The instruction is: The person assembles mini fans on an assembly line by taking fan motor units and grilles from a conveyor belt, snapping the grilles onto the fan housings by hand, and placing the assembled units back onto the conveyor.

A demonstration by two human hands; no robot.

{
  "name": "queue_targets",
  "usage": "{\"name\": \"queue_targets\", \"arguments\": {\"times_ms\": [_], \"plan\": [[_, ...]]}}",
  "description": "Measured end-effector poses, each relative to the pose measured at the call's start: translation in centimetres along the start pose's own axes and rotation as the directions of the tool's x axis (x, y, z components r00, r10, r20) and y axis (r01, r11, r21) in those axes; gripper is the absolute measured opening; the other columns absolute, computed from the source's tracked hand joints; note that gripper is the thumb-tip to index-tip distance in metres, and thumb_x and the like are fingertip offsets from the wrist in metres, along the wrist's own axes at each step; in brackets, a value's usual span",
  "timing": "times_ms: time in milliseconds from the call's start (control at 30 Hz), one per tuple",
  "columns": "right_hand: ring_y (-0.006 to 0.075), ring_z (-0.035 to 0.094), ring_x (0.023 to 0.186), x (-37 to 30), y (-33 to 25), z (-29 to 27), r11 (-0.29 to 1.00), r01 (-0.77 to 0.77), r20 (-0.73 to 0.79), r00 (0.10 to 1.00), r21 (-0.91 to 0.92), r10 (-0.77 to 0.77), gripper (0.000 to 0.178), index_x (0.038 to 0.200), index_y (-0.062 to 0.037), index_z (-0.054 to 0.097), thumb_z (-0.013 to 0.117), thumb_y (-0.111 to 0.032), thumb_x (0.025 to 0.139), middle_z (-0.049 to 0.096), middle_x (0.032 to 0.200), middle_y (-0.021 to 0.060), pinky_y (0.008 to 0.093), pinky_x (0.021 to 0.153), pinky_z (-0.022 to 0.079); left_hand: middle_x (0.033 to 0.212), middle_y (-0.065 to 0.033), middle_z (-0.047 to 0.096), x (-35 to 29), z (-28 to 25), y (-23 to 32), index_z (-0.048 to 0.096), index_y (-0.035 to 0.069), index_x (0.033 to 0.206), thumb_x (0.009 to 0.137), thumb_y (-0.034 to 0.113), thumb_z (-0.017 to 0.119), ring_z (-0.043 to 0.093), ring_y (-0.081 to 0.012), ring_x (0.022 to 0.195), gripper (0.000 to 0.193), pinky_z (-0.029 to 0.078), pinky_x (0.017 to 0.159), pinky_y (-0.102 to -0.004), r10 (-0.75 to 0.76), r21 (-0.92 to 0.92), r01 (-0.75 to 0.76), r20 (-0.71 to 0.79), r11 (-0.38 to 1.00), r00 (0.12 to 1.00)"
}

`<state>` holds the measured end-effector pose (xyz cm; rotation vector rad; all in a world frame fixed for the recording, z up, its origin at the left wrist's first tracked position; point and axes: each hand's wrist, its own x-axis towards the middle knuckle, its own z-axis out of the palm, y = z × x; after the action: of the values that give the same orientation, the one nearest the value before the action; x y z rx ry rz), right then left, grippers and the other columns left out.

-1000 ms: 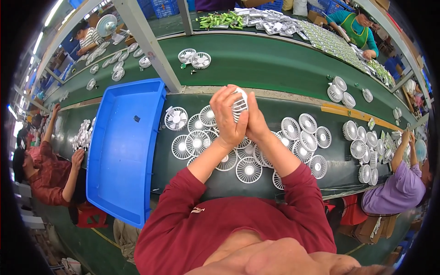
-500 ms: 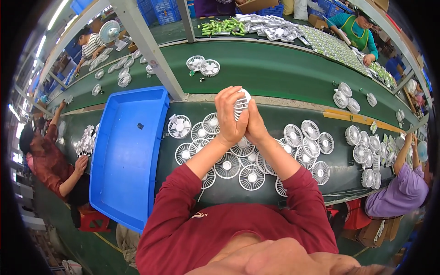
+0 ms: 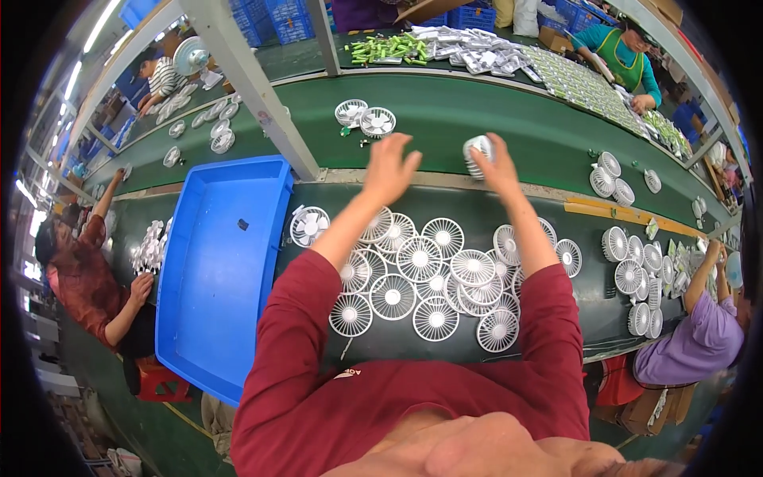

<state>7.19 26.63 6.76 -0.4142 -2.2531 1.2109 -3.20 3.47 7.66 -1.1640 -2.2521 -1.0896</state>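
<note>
My right hand (image 3: 501, 168) grips a round white fan head (image 3: 478, 155) by its ribbed side, over the near edge of the green belt. To its left, my left hand (image 3: 389, 168) is empty, thumb and fingers apart. Just beyond those fingers two white fan housings with blades (image 3: 377, 122) lie on the belt, a small green part beside them. Below my forearms a heap of white slotted fan grilles (image 3: 419, 259) covers the dark bench, some stacked on each other and partly hidden by my arms. One housing with blades (image 3: 309, 226) lies at the heap's left.
A blue tray (image 3: 274, 262) with a small dark piece in it stands to my left. A grey metal post (image 3: 250, 79) rises at its far corner. More fan parts (image 3: 628, 274) lie to the right. Co-workers sit at both sides; another (image 3: 624, 63) works across the belt.
My hands, together around the fan head before, have parted. The right one has carried it rightward; the left has let go. The housings on the belt have shifted slightly right.
</note>
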Motion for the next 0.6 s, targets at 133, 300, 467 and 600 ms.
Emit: {"name": "queue_targets", "arguments": {"times_ms": [133, 300, 467, 600], "plan": [[0.0448, 0.046, 0.116, -1.2, 1.1, -3.3, 0.785, 0.188, -0.104, 0.947, -0.591, -0.305, 0.063, 0.129, -0.0057, 0.045, 0.072, -0.021, 0.075, 0.046, 0.128, 0.0284, 0.0502, 0.098, 0.039, 0.097, -0.0268, 0.061, 1.9, -0.3, -9.5, 0.061, -0.002, 0.102, 0.087, 0.039, 0.058, 0.058, -0.0429, 0.092, 0.044, 0.045, 0.081, -0.0503, -0.174, 0.321, 0.198, -0.100, 0.926, 0.980], [0.0360, 0.049, 0.118, -7.8, -3.5, -1.1, 0.943, 0.329, 0.531, 0.810, -0.057, -0.250, 0.056, 0.125, -0.0055, 0.054, 0.069, -0.034, 0.079, 0.053, 0.126, 0.0196, 0.0412, 0.102, 0.039, 0.106, -0.0250, 0.063, 6.7, 0.4, -13.2, 0.062, -0.001, 0.107, 0.081, 0.047, 0.062, 0.060, -0.0416, 0.101, 0.054, 0.048, 0.087, -0.0483, -0.559, 0.437, 0.449, 0.162, 0.780, 0.813], [0.0372, 0.043, 0.122, -11.3, -4.2, 1.6, 0.846, 0.506, 0.705, 0.661, -0.167, -0.256, 0.067, 0.126, -0.0092, 0.054, 0.077, -0.039, 0.071, 0.049, 0.131, 0.0188, 0.0453, 0.099, 0.038, 0.105, -0.0220, 0.065, 8.1, 3.5, -13.1, 0.057, 0.003, 0.107, 0.080, 0.040, 0.065, 0.061, -0.0388, 0.100, 0.046, 0.049, 0.084, -0.0478, -0.554, 0.472, 0.433, 0.151, 0.768, 0.819], [0.0348, 0.046, 0.117, -11.5, -2.5, 2.4, 0.862, 0.488, 0.620, 0.721, -0.137, -0.310, 0.060, 0.117, -0.0074, 0.060, 0.077, -0.039, 0.069, 0.052, 0.126, 0.0178, 0.0451, 0.096, 0.039, 0.100, -0.0212, 0.065, 7.6, 3.6, -12.6, 0.055, 0.006, 0.102, 0.088, 0.028, 0.054, 0.062, -0.0395, 0.096, 0.025, 0.049, 0.079, -0.0502, -0.562, 0.468, 0.450, 0.127, 0.760, 0.817]]}}
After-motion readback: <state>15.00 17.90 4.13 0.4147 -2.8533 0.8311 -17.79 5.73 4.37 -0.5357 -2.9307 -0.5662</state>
